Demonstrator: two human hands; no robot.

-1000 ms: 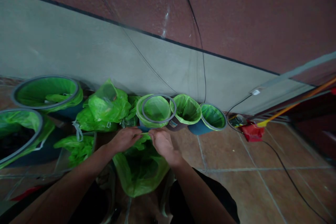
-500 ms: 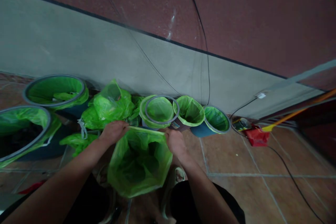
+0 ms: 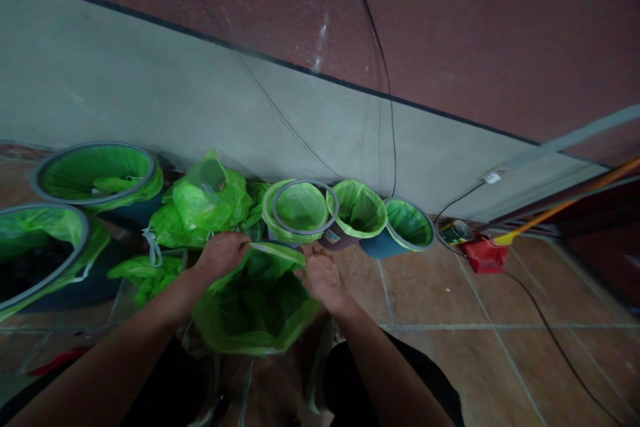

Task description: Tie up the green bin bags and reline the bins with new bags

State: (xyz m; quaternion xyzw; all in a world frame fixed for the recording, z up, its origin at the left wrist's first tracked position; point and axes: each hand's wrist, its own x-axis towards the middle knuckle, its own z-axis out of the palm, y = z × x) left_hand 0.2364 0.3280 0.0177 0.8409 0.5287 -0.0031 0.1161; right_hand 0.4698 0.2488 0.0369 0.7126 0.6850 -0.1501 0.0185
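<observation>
Between my legs a green plastic garbage bag (image 3: 253, 313) gapes upward, its mouth spread wide and its inside dark. I cannot make out whether a bin stands inside it. My left hand (image 3: 226, 251) pinches the far rim at its left end. At the right end, my right hand (image 3: 321, 272) has its fingers closed on the same rim, slightly blurred. The strip of rim between the hands is slack and folded over. Just beyond it are a lined bin with a loose grey ring (image 3: 306, 208) on top and a heap of filled green bags (image 3: 205, 203).
Two large lined bins (image 3: 95, 173) stand at the left. Along the wall sit a brown lined bin (image 3: 357, 210) and a blue lined bin (image 3: 407, 230). A red dustpan (image 3: 485, 255), a yellow-handled broom (image 3: 505, 239), a tin (image 3: 456, 232) and a black cable (image 3: 545, 327) are at the right.
My hands have come closer together, the right one moving left. The bag's far rim, stretched straight before, now sags and folds. The bag's near edge has risen slightly.
</observation>
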